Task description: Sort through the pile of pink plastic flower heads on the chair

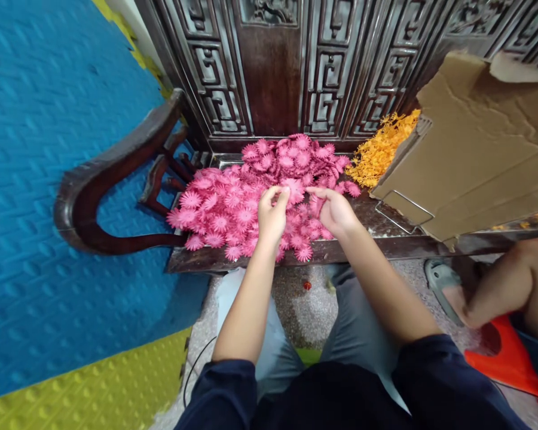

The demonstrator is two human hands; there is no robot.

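In this view, no text, label, brand, number or written sign can be read on any surface.

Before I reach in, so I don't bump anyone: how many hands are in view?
2: the left hand, at the left edge of a pink artificial flower, and the right hand, at its right edge. A neighbour's leg shows at right; their hands may be hidden.

Spiky pink flower (295,190) held; similar flowers (222,209) heaped on bench (415,245).
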